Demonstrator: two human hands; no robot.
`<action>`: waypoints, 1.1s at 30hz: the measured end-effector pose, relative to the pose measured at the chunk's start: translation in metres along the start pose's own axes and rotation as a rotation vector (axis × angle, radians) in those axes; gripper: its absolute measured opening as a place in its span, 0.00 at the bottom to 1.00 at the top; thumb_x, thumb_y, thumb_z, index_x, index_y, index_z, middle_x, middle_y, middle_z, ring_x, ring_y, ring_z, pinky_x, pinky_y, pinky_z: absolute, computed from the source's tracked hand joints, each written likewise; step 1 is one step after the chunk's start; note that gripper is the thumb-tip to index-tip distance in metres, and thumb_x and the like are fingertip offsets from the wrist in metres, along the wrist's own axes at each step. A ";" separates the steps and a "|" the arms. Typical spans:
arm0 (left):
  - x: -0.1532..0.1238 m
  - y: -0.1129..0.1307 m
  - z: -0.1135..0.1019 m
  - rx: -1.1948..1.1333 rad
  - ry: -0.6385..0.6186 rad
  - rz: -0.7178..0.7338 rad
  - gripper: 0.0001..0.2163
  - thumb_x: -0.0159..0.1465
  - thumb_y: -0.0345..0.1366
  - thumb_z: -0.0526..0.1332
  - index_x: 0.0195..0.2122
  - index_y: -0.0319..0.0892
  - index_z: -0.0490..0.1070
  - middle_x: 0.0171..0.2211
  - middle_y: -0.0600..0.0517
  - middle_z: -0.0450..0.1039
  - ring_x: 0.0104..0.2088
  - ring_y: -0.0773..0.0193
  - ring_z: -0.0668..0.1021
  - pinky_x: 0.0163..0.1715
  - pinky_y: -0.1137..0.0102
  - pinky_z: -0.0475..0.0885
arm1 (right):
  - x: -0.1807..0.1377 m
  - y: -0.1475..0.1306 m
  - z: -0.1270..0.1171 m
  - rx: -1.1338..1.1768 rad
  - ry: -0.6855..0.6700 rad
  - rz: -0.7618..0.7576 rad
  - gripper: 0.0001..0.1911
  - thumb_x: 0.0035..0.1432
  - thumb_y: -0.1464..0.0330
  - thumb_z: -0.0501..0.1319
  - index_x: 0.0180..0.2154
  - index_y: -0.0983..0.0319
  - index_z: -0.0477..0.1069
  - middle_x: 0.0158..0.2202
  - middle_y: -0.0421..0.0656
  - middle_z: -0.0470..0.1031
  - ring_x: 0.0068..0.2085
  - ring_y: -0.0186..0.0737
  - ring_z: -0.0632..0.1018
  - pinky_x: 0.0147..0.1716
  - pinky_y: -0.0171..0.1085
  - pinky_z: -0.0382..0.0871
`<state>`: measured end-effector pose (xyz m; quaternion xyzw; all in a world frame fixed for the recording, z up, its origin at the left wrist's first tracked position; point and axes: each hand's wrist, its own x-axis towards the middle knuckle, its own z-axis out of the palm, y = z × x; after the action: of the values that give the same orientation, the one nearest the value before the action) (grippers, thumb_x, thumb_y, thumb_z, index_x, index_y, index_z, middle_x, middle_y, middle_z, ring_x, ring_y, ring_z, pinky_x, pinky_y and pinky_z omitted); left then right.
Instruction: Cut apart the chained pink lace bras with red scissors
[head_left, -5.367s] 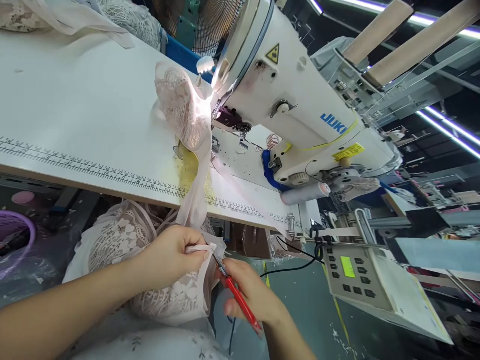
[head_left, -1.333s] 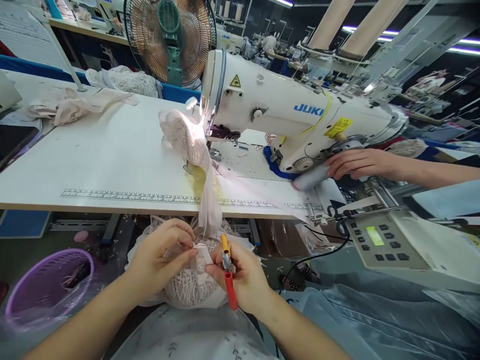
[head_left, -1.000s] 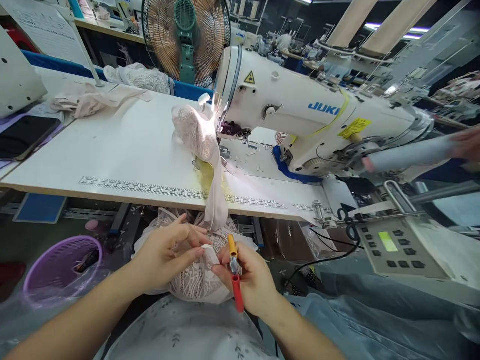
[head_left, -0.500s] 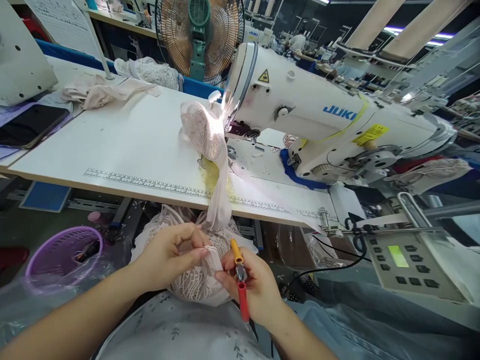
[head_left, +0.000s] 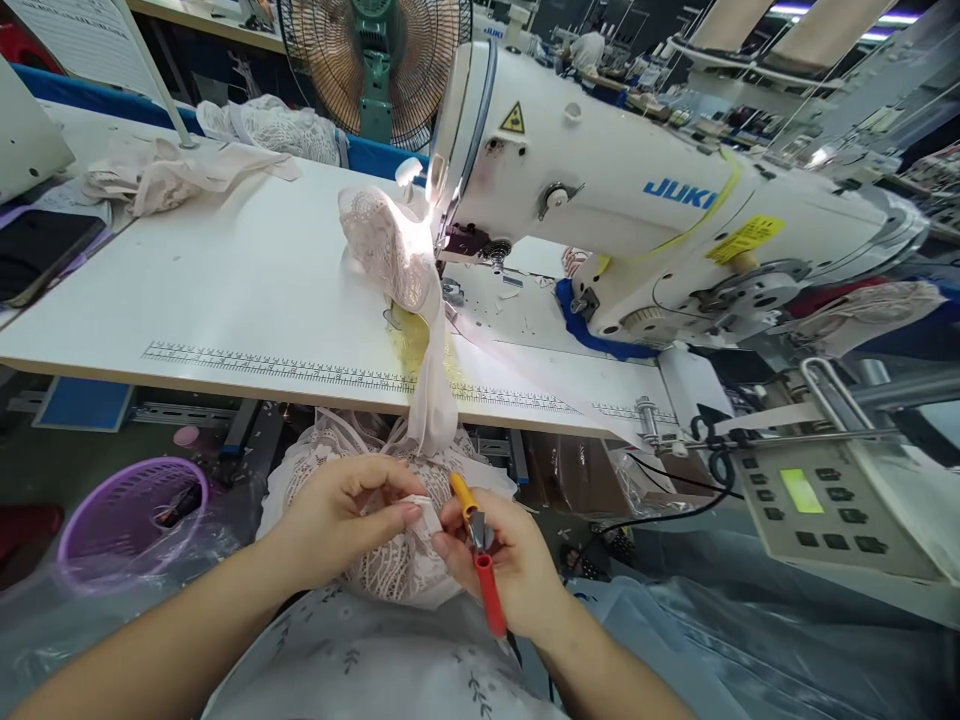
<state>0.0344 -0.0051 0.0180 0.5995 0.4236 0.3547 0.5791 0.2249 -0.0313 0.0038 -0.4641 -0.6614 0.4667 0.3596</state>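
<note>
Below the table edge, my left hand (head_left: 341,515) pinches a small white piece of pale pink lace fabric (head_left: 390,575) that rests on my lap. My right hand (head_left: 510,570) is closed around thread snips (head_left: 480,555) with red and yellow handles, and its fingertips pinch the same white piece. A long strip of this fabric (head_left: 431,400) runs up over the table edge to a lace bundle (head_left: 382,250) beside the needle of the white JUKI sewing machine (head_left: 615,220).
The white sewing table (head_left: 225,290) has a printed ruler along its front. More fabric (head_left: 172,170) and a fan (head_left: 375,60) are at the back left. A purple basket (head_left: 127,515) is on the floor left. A control panel (head_left: 825,500) hangs right.
Another person's hand took a grey thread cone from beside the machine and left the view. My hands have stayed on the lace, with the snips turned upright in my right hand.
</note>
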 end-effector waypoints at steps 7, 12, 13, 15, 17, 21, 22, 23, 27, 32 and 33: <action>0.003 0.001 0.003 -0.162 -0.055 -0.033 0.03 0.57 0.33 0.62 0.28 0.40 0.73 0.28 0.49 0.72 0.33 0.61 0.75 0.34 0.66 0.73 | 0.001 -0.003 -0.001 0.059 -0.021 -0.002 0.10 0.47 0.73 0.58 0.23 0.60 0.56 0.23 0.36 0.58 0.23 0.32 0.63 0.21 0.33 0.58; 0.002 0.002 0.007 -0.186 -0.058 -0.013 0.02 0.57 0.32 0.62 0.29 0.41 0.73 0.35 0.47 0.75 0.38 0.58 0.77 0.45 0.59 0.72 | 0.004 -0.005 -0.005 0.046 -0.062 0.000 0.10 0.50 0.70 0.59 0.24 0.60 0.57 0.22 0.36 0.56 0.22 0.31 0.60 0.20 0.32 0.56; 0.001 0.002 0.007 -0.156 -0.063 -0.009 0.02 0.58 0.32 0.61 0.29 0.42 0.73 0.34 0.48 0.77 0.38 0.58 0.78 0.51 0.55 0.67 | 0.005 -0.005 -0.007 0.034 -0.076 -0.003 0.10 0.51 0.69 0.59 0.24 0.60 0.57 0.22 0.36 0.56 0.22 0.31 0.59 0.20 0.32 0.56; 0.001 0.003 0.008 -0.087 -0.058 0.017 0.04 0.59 0.32 0.60 0.29 0.42 0.73 0.32 0.50 0.78 0.37 0.59 0.79 0.60 0.50 0.54 | 0.006 -0.006 -0.015 -0.013 -0.125 -0.007 0.09 0.54 0.67 0.58 0.26 0.60 0.59 0.23 0.36 0.59 0.23 0.32 0.61 0.21 0.32 0.58; 0.001 0.004 0.008 -0.030 -0.048 0.041 0.04 0.58 0.32 0.59 0.28 0.43 0.73 0.32 0.51 0.79 0.36 0.60 0.79 0.62 0.49 0.49 | 0.007 -0.006 -0.027 -0.123 -0.208 -0.039 0.09 0.56 0.64 0.58 0.28 0.60 0.61 0.25 0.38 0.62 0.26 0.34 0.63 0.24 0.33 0.60; -0.001 0.007 0.006 0.059 -0.053 0.041 0.05 0.58 0.33 0.59 0.26 0.42 0.72 0.32 0.50 0.79 0.36 0.59 0.79 0.61 0.49 0.52 | 0.011 -0.006 -0.058 -0.475 -0.320 -0.131 0.19 0.54 0.55 0.61 0.24 0.59 0.58 0.25 0.39 0.62 0.27 0.36 0.63 0.25 0.34 0.58; -0.001 0.008 0.006 0.077 -0.058 0.032 0.05 0.58 0.33 0.58 0.26 0.42 0.72 0.31 0.50 0.78 0.35 0.59 0.79 0.60 0.50 0.54 | 0.011 -0.007 -0.065 -0.559 -0.333 -0.134 0.20 0.53 0.55 0.62 0.23 0.59 0.56 0.24 0.38 0.61 0.26 0.36 0.62 0.25 0.33 0.57; -0.001 0.009 0.005 0.091 -0.064 0.022 0.06 0.58 0.33 0.58 0.25 0.42 0.72 0.31 0.50 0.78 0.35 0.58 0.79 0.58 0.50 0.57 | 0.011 -0.008 -0.070 -0.633 -0.351 -0.128 0.20 0.53 0.57 0.62 0.23 0.59 0.55 0.24 0.38 0.61 0.26 0.35 0.61 0.24 0.33 0.56; -0.002 0.010 0.005 0.110 -0.085 -0.020 0.06 0.57 0.32 0.58 0.25 0.41 0.71 0.30 0.48 0.77 0.38 0.55 0.78 0.45 0.56 0.71 | 0.009 -0.017 -0.079 -0.827 -0.400 -0.110 0.19 0.52 0.62 0.62 0.22 0.58 0.52 0.22 0.38 0.61 0.23 0.35 0.60 0.22 0.33 0.53; -0.001 0.010 0.004 0.148 -0.070 -0.025 0.06 0.57 0.34 0.57 0.25 0.42 0.71 0.31 0.47 0.77 0.38 0.54 0.78 0.43 0.57 0.72 | 0.007 -0.021 -0.078 -0.829 -0.340 -0.111 0.22 0.51 0.56 0.63 0.20 0.58 0.53 0.20 0.37 0.60 0.21 0.34 0.60 0.20 0.34 0.51; -0.001 0.010 0.004 0.161 -0.062 -0.014 0.06 0.57 0.34 0.57 0.25 0.42 0.71 0.30 0.48 0.77 0.37 0.54 0.78 0.46 0.54 0.70 | 0.007 -0.020 -0.079 -0.829 -0.329 -0.106 0.23 0.51 0.56 0.64 0.20 0.58 0.53 0.20 0.37 0.60 0.21 0.34 0.60 0.20 0.34 0.51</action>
<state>0.0384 -0.0071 0.0277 0.6518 0.4366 0.2966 0.5445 0.2890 -0.0053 0.0471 -0.4540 -0.8638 0.2110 0.0567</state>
